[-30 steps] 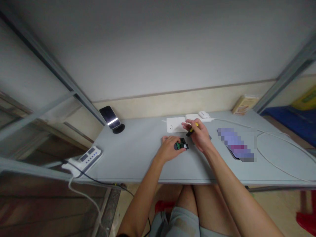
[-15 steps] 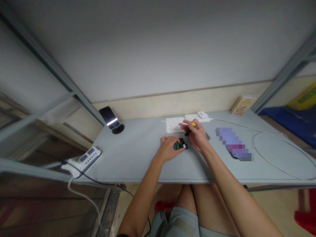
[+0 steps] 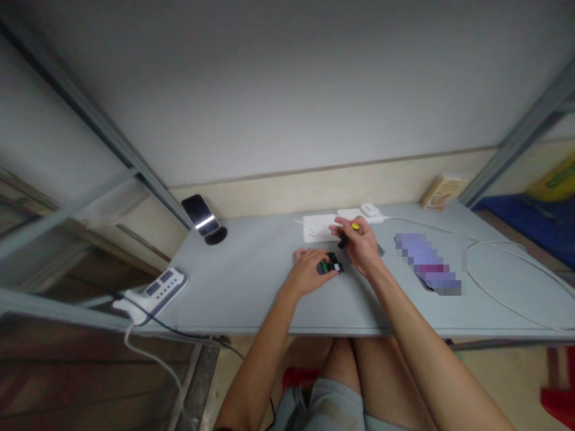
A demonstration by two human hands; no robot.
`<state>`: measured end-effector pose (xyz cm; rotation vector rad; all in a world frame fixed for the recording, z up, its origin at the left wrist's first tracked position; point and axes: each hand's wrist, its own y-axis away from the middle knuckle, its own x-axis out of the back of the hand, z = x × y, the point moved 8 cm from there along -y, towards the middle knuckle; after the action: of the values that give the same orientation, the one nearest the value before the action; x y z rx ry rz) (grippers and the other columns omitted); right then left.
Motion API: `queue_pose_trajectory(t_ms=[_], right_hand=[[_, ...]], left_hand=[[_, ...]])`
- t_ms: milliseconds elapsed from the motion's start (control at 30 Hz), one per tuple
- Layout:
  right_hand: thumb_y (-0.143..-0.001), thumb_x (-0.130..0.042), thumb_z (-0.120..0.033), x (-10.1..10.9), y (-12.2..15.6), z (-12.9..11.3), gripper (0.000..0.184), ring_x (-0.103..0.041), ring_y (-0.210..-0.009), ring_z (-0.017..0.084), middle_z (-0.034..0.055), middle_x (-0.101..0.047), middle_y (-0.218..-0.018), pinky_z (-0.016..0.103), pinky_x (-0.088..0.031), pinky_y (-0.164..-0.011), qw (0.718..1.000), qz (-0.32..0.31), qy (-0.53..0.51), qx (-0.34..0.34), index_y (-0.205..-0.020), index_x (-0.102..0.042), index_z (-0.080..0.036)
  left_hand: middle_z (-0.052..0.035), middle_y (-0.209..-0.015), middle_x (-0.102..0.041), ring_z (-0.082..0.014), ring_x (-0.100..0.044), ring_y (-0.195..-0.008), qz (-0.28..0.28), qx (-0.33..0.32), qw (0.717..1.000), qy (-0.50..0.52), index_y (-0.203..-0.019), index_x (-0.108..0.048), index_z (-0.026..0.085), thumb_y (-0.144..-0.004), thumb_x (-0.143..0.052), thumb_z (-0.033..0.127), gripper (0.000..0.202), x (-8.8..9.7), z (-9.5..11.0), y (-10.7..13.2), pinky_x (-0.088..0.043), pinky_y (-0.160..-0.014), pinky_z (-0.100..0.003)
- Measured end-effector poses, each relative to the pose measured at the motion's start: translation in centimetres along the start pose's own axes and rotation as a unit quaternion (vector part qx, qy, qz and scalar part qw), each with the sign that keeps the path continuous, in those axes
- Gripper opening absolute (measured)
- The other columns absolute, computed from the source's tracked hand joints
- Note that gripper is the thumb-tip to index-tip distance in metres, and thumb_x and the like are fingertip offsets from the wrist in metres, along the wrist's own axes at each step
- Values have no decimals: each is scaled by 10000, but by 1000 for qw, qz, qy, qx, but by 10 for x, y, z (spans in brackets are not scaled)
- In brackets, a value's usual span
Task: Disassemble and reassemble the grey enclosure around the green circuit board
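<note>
My left hand [image 3: 308, 270] rests on the table with its fingers closed around a small black device with a green circuit board [image 3: 331, 265], which lies at the fingertips. Just to the right and slightly farther back, my right hand [image 3: 363, 242] grips a small black tool with a yellow end [image 3: 355, 227]. Its black part points down and left, toward the device, with a gap between them. The tool's exact kind is too small to make out. A dark grey flat thing shows partly behind my right wrist.
The grey table [image 3: 233, 287] carries a white power strip [image 3: 317, 228] behind my hands and a blurred-out phone [image 3: 426, 263] to the right. Left are a phone on a stand [image 3: 200, 215] and another power strip [image 3: 157, 293]. A small box [image 3: 444, 191] and a white cable [image 3: 498, 299] sit right.
The whole view has shifted very slightly. Both hands keep nearly the same places and grips; the right hand's fingers have moved only a little.
</note>
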<state>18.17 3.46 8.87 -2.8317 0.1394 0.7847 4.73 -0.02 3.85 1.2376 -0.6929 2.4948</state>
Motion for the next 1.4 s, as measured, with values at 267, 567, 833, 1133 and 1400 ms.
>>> queue_pose_trajectory(t_ms=[267,567,833,1133,1400], right_hand=[[-798,-690,-652,0,0,2,419,-567,-633,125,-8,-573,-716,266,-490,-598,1000,-1,-4,5,-850,-631,-241],[-810,-706,-614,1,1,3,395,-395,-448,91,-77,-400,-575,235,-383,-452,1000,-11,-4,6,-811,-519,-266],[-636,-877,-496,14,1,4,421,-640,-762,151,0,-652,-900,294,-522,-697,999,23,-33,-5,-776,-567,-249],[-808,-683,-642,2,6,1,387,-548,-643,131,-19,-546,-733,274,-475,-609,1000,-20,-16,-5,-907,-617,-273],[-831,-698,-597,14,10,-5,395,-476,-531,117,-78,-436,-591,259,-420,-562,994,41,86,62,-818,-474,-273]], left_hand=[[-3,-1272,-696,-224,-593,-1211,0,4,1000,3,-972,-638,248,-845,-769,438,263,0,0,0,-298,-1069,-417],[-11,-1273,-696,-226,-592,-1211,-8,8,1000,-3,-985,-652,253,-849,-760,448,262,0,1,0,-302,-1083,-420],[-14,-1272,-699,-228,-595,-1211,-6,2,1000,4,-976,-649,250,-853,-756,453,260,2,2,0,-304,-1077,-427],[-26,-1273,-699,-243,-598,-1210,-14,4,1000,-11,-991,-666,255,-859,-747,456,254,1,3,0,-310,-1079,-446],[-27,-1273,-703,-239,-605,-1196,-14,-13,1000,-13,-1004,-674,256,-880,-722,474,255,0,4,0,-312,-1050,-444]])
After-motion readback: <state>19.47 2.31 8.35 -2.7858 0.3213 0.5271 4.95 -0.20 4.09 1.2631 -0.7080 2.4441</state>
